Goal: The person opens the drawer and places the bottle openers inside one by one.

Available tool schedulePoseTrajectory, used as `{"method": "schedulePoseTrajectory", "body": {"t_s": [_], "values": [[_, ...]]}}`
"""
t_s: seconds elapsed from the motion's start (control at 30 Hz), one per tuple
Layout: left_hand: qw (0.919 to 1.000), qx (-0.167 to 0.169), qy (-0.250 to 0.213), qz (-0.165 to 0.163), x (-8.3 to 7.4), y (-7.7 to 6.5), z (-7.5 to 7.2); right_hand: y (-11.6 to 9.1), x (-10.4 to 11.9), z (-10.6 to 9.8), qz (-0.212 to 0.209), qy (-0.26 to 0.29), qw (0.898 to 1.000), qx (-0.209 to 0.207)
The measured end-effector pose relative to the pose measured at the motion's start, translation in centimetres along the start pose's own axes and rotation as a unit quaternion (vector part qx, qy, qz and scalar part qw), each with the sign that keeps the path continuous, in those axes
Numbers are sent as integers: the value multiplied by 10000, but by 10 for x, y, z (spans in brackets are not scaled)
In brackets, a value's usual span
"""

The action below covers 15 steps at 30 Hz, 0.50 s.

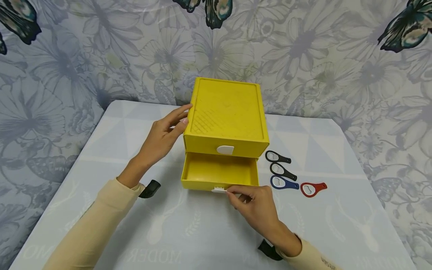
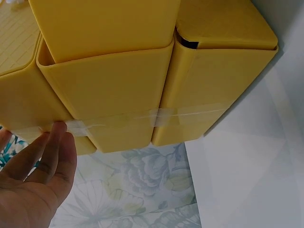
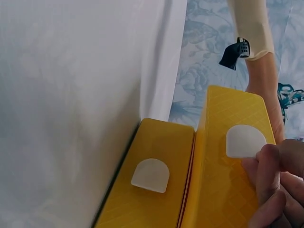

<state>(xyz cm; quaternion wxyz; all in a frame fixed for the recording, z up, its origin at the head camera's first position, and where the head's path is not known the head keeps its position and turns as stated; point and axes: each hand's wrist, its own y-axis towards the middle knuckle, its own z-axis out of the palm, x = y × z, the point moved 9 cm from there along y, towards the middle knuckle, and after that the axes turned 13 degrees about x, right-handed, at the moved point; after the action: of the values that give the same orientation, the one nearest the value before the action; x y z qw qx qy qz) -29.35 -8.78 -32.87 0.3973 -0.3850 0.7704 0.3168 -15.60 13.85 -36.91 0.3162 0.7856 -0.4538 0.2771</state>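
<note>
A yellow drawer unit [image 1: 226,108] stands on the table, with one drawer [image 1: 199,185] pulled out below the top one; no contents show inside. My right hand [image 1: 258,204] pinches that drawer's white tab handle [image 1: 219,190] between thumb and fingers. Against the unit's left side rests my left hand [image 1: 160,138], fingers extended along the edge. In the left wrist view my left hand [image 2: 40,183] touches the side by a strip of clear tape [image 2: 118,119]. The right wrist view shows a lower drawer front [image 3: 142,204] with its own white handle [image 3: 150,175].
Right of the unit lie several small ring-headed items with short handles: black ones [image 1: 284,173], a blue one [image 1: 287,184] and a red one [image 1: 315,189]. A patterned cloth covers the table [image 1: 152,240]. Behind it hangs flowered fabric [image 1: 135,48].
</note>
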Motion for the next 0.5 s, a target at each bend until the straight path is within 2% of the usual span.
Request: {"method": "schedulePoseTrajectory", "body": {"t_s": [0.23, 0.5], "values": [[10000, 33, 19, 3, 0, 0, -1, -9, 4, 2, 88, -172, 9998, -20], [10000, 33, 37, 34, -1, 0, -1, -18, 13, 5, -140, -238, 9996, -107]]}}
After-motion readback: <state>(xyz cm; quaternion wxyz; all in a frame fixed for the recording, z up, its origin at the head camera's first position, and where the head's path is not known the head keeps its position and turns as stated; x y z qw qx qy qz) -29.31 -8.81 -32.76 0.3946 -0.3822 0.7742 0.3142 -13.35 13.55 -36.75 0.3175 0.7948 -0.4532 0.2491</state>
